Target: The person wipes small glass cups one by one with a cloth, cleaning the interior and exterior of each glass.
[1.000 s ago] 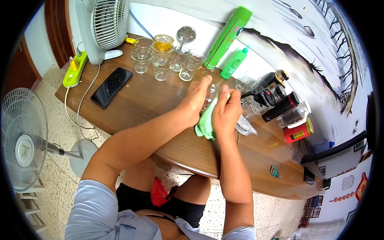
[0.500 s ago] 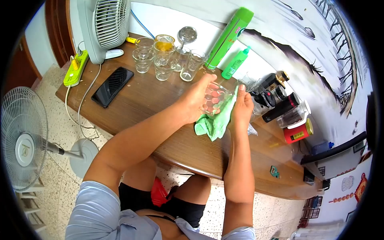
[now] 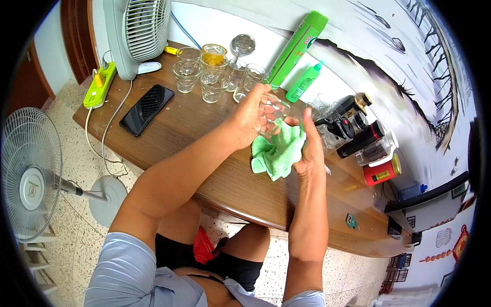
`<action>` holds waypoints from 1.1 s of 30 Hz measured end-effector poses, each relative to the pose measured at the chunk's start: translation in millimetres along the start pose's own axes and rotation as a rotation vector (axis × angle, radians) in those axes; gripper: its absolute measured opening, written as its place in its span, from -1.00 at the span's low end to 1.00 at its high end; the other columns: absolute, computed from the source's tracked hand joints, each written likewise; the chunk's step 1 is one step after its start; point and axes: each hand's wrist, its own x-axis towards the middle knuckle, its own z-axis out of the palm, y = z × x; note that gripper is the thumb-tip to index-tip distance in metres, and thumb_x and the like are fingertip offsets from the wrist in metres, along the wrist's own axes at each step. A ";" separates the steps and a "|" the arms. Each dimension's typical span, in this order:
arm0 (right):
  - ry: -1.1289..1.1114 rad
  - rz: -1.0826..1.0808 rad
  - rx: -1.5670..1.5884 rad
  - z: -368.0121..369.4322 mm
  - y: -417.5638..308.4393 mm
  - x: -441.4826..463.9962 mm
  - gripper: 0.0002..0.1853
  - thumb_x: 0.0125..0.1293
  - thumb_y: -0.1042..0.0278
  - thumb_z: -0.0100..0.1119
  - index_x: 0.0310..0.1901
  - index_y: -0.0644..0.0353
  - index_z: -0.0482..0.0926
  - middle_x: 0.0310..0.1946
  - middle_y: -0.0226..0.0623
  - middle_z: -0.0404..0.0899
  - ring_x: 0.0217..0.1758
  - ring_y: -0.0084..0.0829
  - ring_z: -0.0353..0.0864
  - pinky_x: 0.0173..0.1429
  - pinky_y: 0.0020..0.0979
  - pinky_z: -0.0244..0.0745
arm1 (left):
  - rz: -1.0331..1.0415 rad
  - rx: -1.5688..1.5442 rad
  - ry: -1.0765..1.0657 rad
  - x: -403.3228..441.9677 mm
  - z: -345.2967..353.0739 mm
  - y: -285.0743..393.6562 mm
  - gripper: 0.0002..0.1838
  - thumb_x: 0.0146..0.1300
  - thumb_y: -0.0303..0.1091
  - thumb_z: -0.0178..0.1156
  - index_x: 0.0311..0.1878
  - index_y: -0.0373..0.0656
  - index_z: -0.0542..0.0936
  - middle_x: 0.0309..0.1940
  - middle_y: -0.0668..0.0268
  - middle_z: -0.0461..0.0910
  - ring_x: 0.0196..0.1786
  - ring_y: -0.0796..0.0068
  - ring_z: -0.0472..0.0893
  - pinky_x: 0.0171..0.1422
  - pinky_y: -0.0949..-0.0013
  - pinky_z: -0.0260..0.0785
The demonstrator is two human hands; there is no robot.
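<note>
My left hand (image 3: 248, 116) is closed around a clear drinking glass (image 3: 272, 110), tilted above the wooden table; its fingers show through the glass. In my right hand (image 3: 311, 146) is a light green cloth (image 3: 281, 151), bunched against the palm, with the thumb pointing up. The cloth's upper edge meets the mouth side of the glass, and its lower folds hang near the tabletop. Several more clear glasses (image 3: 211, 84) stand grouped beyond my left hand, one with something yellow in it.
Across the wooden table (image 3: 225, 184) are a black phone (image 3: 147, 110), a box fan (image 3: 146, 33), a green power strip (image 3: 99, 84), a tall green box (image 3: 297, 48) and a green bottle (image 3: 305, 82). Dark flasks (image 3: 360, 138) and a red tin (image 3: 382, 171) stand right. A standing fan (image 3: 31, 176) is left.
My right hand has opened its thumb away from the cloth and turned. The cloth has shifted from a stretched shape beside the glass to a bunched one at its mouth.
</note>
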 end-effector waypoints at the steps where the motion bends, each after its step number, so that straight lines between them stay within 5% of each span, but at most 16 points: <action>1: -0.025 -0.014 -0.045 3.0 1.4 -2.8 -0.50 0.49 -0.18 0.46 -0.03 0.18 0.68 -0.25 -0.28 0.75 -0.24 -0.39 0.78 -0.19 -0.30 0.75 | 0.028 -0.008 0.010 2.1 -1.3 1.5 -0.47 0.51 0.22 0.16 0.12 -0.10 0.52 -0.07 0.09 0.74 -0.26 0.30 0.69 -0.19 0.22 0.63; 2: -0.146 -0.058 -0.124 -0.6 1.1 -5.3 -0.62 0.43 0.08 0.56 0.02 0.21 0.71 -0.21 -0.29 0.78 -0.24 -0.43 0.78 -0.15 -0.33 0.75 | 0.056 -0.017 0.020 4.1 -2.5 2.9 -0.46 0.52 0.22 0.15 0.13 -0.11 0.52 -0.08 0.09 0.75 -0.30 0.30 0.69 -0.24 0.26 0.61; 6: -0.247 0.083 -0.189 -7.3 -5.2 -11.6 -0.70 0.26 0.55 0.48 0.03 0.21 0.72 -0.19 -0.37 0.77 -0.18 -0.50 0.78 -0.14 -0.37 0.73 | 0.105 -0.056 0.085 -3.2 5.6 12.1 -0.45 0.55 0.23 0.10 0.17 -0.12 0.51 -0.07 0.11 0.77 -0.37 0.29 0.69 -0.37 0.36 0.53; 9: -0.384 -0.023 -0.157 -1.1 1.5 -15.6 -0.70 0.23 0.63 0.46 -0.01 0.19 0.71 -0.17 -0.37 0.77 -0.14 -0.50 0.78 -0.10 -0.39 0.72 | 0.085 -0.060 0.088 1.7 0.5 7.6 -0.45 0.55 0.23 0.09 0.17 -0.12 0.51 -0.07 0.12 0.77 -0.26 0.28 0.71 -0.25 0.29 0.56; 11: -0.287 -0.103 -0.159 7.1 1.5 -23.9 -0.68 0.23 0.73 0.38 -0.01 0.18 0.70 -0.11 -0.36 0.77 -0.10 -0.48 0.78 0.02 -0.42 0.70 | 0.068 -0.051 0.081 9.3 -8.4 2.0 -0.45 0.56 0.23 0.10 0.18 -0.12 0.51 -0.06 0.13 0.76 -0.16 0.28 0.73 -0.13 0.23 0.60; 14: -0.227 -0.328 -0.107 17.4 19.1 -19.0 -0.71 0.31 0.78 0.24 -0.03 0.19 0.67 -0.07 -0.37 0.75 -0.01 -0.49 0.74 0.11 -0.44 0.63 | 0.107 -0.112 0.204 3.5 -1.8 6.1 -0.46 0.55 0.20 0.14 0.19 -0.11 0.49 -0.08 0.14 0.74 -0.10 0.29 0.72 -0.03 0.14 0.61; 17: -0.123 -0.701 -0.501 18.0 33.4 -14.0 -0.76 0.38 0.76 0.18 -0.05 0.19 0.65 -0.03 -0.40 0.74 0.04 -0.53 0.70 0.12 -0.43 0.58 | 0.096 -0.090 0.317 2.9 -1.6 10.5 -0.46 0.52 0.19 0.21 0.19 -0.11 0.48 -0.09 0.15 0.72 -0.11 0.30 0.70 0.01 0.10 0.61; 21: -0.039 -1.078 -0.989 37.3 35.8 -24.4 -0.66 0.23 0.80 0.13 -0.05 0.25 0.73 -0.05 -0.12 0.73 0.09 -0.14 0.75 0.26 -0.28 0.60 | 0.042 -0.135 0.249 5.5 -6.5 5.7 -0.47 0.47 0.19 0.28 0.10 -0.10 0.47 -0.09 0.16 0.71 -0.10 0.25 0.69 0.08 0.06 0.63; 22: -0.024 -1.093 -1.023 39.1 43.5 -25.2 -0.55 0.16 0.80 0.13 0.03 0.24 0.78 0.07 0.06 0.73 0.19 0.05 0.74 0.37 -0.18 0.59 | 0.100 -0.184 0.306 5.3 -2.9 3.3 -0.47 0.45 0.21 0.29 0.02 -0.09 0.43 -0.11 0.16 0.67 -0.08 0.21 0.69 0.14 0.01 0.64; 26: -0.152 -1.092 -1.233 41.6 64.5 -18.2 -0.20 0.15 0.81 0.14 0.51 0.18 0.58 0.50 0.17 0.53 0.60 0.11 0.50 0.67 0.07 0.31 | 0.063 -0.204 0.326 12.0 -13.4 7.9 -0.42 0.43 0.27 0.28 -0.01 -0.10 0.40 -0.14 0.13 0.62 -0.04 0.14 0.70 0.22 -0.07 0.64; 29: -0.095 -1.083 -1.360 49.9 64.0 -21.4 -0.14 0.21 0.87 -0.01 0.59 0.13 0.50 0.61 0.21 0.40 0.71 0.10 0.36 0.70 -0.07 0.31 | 0.005 -0.155 0.301 2.6 -3.7 8.5 -0.38 0.45 0.29 0.22 0.10 -0.16 0.50 -0.06 0.09 0.67 0.01 0.12 0.72 0.25 -0.08 0.63; 30: -0.112 -0.997 -1.382 46.7 61.5 -18.8 -0.07 0.17 0.88 -0.03 0.66 0.14 0.38 0.72 0.25 0.16 0.80 0.16 0.16 0.78 -0.03 0.15 | -0.108 -0.167 0.150 3.8 -8.1 6.9 -0.35 0.51 0.28 0.15 0.24 -0.17 0.61 0.05 0.07 0.70 0.10 0.12 0.72 0.27 -0.06 0.62; 33: -0.039 -1.098 -1.218 34.5 53.0 -6.8 -0.05 0.14 0.87 -0.02 0.66 0.14 0.38 0.75 0.28 0.06 0.82 0.23 0.06 0.82 0.00 0.04 | -0.083 -0.069 0.227 5.7 -0.6 -8.5 -0.35 0.56 0.24 0.09 0.31 -0.17 0.66 0.09 0.06 0.73 0.13 0.15 0.74 0.30 -0.04 0.61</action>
